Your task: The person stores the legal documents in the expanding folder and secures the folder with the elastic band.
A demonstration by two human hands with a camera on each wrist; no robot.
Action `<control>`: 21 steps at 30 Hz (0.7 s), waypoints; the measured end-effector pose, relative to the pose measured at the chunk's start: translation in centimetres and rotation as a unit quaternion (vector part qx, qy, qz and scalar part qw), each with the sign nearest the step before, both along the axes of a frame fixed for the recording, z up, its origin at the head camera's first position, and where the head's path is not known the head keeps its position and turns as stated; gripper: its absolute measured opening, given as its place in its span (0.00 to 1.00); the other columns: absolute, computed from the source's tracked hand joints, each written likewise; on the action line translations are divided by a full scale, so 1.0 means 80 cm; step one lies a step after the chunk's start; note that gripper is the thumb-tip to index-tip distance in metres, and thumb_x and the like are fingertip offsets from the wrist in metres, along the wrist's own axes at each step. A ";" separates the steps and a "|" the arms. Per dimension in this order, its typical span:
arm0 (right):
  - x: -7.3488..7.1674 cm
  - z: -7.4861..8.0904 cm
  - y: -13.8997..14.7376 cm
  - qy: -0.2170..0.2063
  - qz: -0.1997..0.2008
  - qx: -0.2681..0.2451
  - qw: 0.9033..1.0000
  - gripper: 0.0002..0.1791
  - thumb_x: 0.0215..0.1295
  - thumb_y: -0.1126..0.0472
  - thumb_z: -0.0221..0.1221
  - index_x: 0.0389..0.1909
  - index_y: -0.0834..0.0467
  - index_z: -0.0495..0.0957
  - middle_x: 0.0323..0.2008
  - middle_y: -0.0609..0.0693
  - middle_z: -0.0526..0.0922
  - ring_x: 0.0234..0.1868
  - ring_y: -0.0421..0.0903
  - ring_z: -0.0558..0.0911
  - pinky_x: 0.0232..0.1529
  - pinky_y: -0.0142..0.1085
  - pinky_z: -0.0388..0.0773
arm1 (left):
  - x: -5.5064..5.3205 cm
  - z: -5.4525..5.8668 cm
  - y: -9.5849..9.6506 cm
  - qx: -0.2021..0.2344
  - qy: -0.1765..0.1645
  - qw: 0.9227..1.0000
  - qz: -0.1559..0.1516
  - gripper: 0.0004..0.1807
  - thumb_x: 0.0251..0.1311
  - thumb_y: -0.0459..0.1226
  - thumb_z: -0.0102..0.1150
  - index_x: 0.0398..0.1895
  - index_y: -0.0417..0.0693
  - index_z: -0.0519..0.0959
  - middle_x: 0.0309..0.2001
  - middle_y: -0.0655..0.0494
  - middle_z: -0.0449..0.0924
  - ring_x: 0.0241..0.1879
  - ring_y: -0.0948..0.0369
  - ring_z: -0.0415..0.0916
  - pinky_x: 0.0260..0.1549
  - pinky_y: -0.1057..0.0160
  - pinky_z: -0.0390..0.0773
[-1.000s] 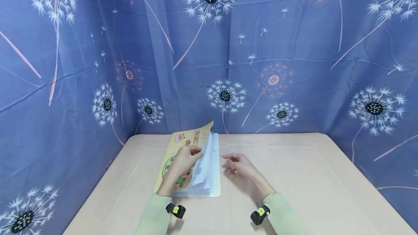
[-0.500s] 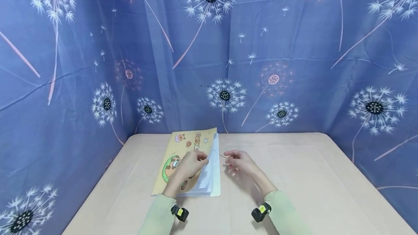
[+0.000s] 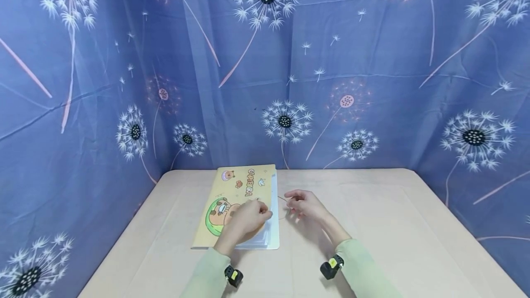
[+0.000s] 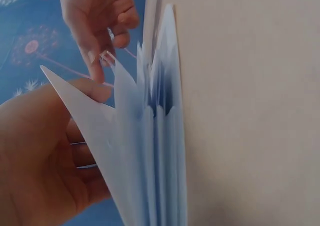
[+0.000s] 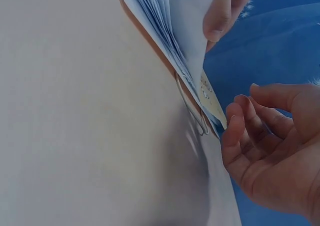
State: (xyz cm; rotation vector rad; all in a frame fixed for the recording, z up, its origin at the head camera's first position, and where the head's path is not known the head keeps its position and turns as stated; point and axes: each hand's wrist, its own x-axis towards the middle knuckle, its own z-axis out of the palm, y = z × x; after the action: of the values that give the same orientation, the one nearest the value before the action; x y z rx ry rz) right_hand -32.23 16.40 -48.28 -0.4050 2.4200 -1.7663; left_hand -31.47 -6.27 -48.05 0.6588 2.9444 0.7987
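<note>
A yellow file folder (image 3: pixel 233 183) with a cartoon capybara cover lies toward the left of the table, its white inner sheets (image 3: pixel 258 241) showing along the right side. My left hand (image 3: pixel 248 217) pinches the cover's free edge. In the left wrist view, the left thumb (image 4: pixel 97 89) lies on the cover's white inner face and the fingers are behind it. My right hand (image 3: pixel 305 205) hovers just right of the folder, fingers loosely bent. A thin elastic cord (image 5: pixel 187 103) loops from the folder's edge near the right fingertips, and I see no grip on it.
The pale tabletop (image 3: pixel 364 215) extends right of the folder and in front of it. A blue curtain (image 3: pixel 314 59) printed with dandelions stands behind and on both sides. Each wrist wears a black strap camera (image 3: pixel 330 268).
My left hand has moved right and toward me, bringing the raised cover down over the inner sheets. The right hand has stayed almost in place beside the folder.
</note>
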 end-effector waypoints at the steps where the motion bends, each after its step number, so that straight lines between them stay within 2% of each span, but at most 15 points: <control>1: 0.000 0.000 0.000 0.002 0.001 0.001 1.000 0.22 0.68 0.68 0.53 0.59 0.75 0.71 0.41 0.73 0.80 0.30 0.47 0.80 0.26 0.34 0.78 | 0.001 -0.001 0.001 -0.009 0.002 1.000 -0.002 0.18 0.66 0.49 0.55 0.21 0.51 0.79 0.19 0.62 0.65 0.18 0.64 0.62 0.22 0.65 0.63; 3: -0.001 0.000 0.000 0.006 0.001 0.006 1.000 0.21 0.67 0.68 0.54 0.59 0.75 0.72 0.41 0.73 0.80 0.30 0.48 0.81 0.26 0.35 0.78 | 0.002 -0.002 0.002 -0.021 0.008 1.000 -0.011 0.20 0.66 0.51 0.55 0.21 0.50 0.80 0.17 0.63 0.65 0.17 0.65 0.62 0.22 0.66 0.64; 6: -0.003 0.000 0.000 0.008 -0.005 0.013 1.000 0.21 0.67 0.68 0.54 0.58 0.74 0.73 0.40 0.70 0.81 0.30 0.48 0.81 0.27 0.36 0.78 | 0.002 -0.002 0.001 -0.034 0.002 0.999 -0.020 0.19 0.66 0.53 0.56 0.29 0.50 0.86 0.18 0.63 0.71 0.17 0.65 0.66 0.24 0.66 0.68; 8: -0.004 -0.001 0.000 0.006 -0.007 0.014 1.000 0.21 0.67 0.68 0.55 0.58 0.73 0.74 0.39 0.69 0.82 0.30 0.48 0.80 0.27 0.35 0.78 | 0.002 -0.004 0.000 -0.041 0.001 0.999 -0.023 0.16 0.65 0.51 0.59 0.35 0.50 0.87 0.25 0.61 0.80 0.23 0.64 0.73 0.30 0.64 0.74; 10: -0.004 -0.002 0.000 0.003 -0.009 0.015 1.000 0.20 0.67 0.68 0.55 0.58 0.73 0.73 0.38 0.67 0.82 0.30 0.48 0.80 0.27 0.35 0.77 | 0.002 -0.005 -0.001 -0.048 -0.004 0.999 -0.022 0.13 0.61 0.47 0.63 0.38 0.49 0.87 0.32 0.57 0.84 0.29 0.63 0.78 0.35 0.62 0.78; 13: -0.004 -0.003 -0.002 -0.001 -0.010 0.011 1.000 0.20 0.66 0.69 0.54 0.57 0.74 0.73 0.36 0.66 0.81 0.29 0.47 0.79 0.26 0.34 0.76 | 0.003 -0.007 -0.003 -0.056 0.001 0.998 -0.014 0.13 0.53 0.43 0.69 0.41 0.49 0.87 0.47 0.51 0.84 0.43 0.57 0.79 0.44 0.54 0.80; 15: -0.004 -0.003 -0.002 0.000 -0.009 0.010 1.000 0.21 0.66 0.69 0.54 0.57 0.75 0.73 0.35 0.64 0.81 0.29 0.47 0.79 0.25 0.34 0.76 | 0.005 -0.007 -0.004 -0.061 0.004 0.998 -0.007 0.15 0.50 0.43 0.71 0.41 0.48 0.87 0.50 0.49 0.82 0.45 0.55 0.77 0.45 0.51 0.79; 18: -0.004 -0.004 -0.002 0.004 0.000 0.007 1.000 0.21 0.66 0.70 0.55 0.57 0.76 0.72 0.34 0.64 0.80 0.27 0.45 0.78 0.24 0.34 0.76 | 0.007 -0.009 -0.006 -0.069 0.012 0.997 0.017 0.18 0.47 0.46 0.74 0.41 0.49 0.86 0.50 0.50 0.79 0.45 0.54 0.74 0.43 0.47 0.76; 21: -0.004 -0.004 -0.002 0.007 0.006 0.009 1.000 0.21 0.67 0.69 0.55 0.58 0.77 0.71 0.36 0.66 0.80 0.26 0.45 0.78 0.23 0.35 0.76 | 0.007 -0.010 -0.008 -0.086 0.023 0.995 0.043 0.22 0.45 0.51 0.75 0.39 0.47 0.84 0.42 0.52 0.76 0.40 0.55 0.71 0.41 0.49 0.74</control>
State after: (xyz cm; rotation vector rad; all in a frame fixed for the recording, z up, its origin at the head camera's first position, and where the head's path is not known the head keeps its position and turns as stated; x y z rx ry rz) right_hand -32.55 16.22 -48.59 -0.4301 2.4355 -1.7418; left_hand -30.92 -6.94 -48.83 0.5511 3.0560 0.5329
